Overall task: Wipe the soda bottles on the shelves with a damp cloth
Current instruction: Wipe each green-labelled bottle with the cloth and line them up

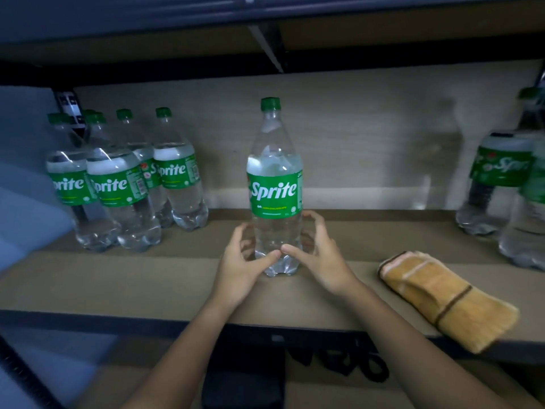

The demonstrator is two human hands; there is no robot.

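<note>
- Middle bottle (275, 187), one: clear soda bottle with green cap and green label, standing upright on the shelf board (147, 278), apart from the other bottles.
- My left hand (244, 264): fingers curled round the lower left side of the middle bottle, thumb lying across its front near the base.
- My right hand (317, 255): fingers curved at the lower right side of the same bottle, thumb pointing in toward my left thumb; the two thumb tips nearly meet. I cannot tell whether it is gripping or only cupping the bottle.
- Left group of bottles (124, 184): at least four caps counted, packed close together, upright, well left of my hands; a further one behind may be hidden.
- Right bottles (498, 172): two made out, blurred, at the far right edge.
- Cloth (445, 299), one: folded, tan with dark stripes, lying on the shelf board right of my right hand, not touched, one end overhanging the front edge.
</note>
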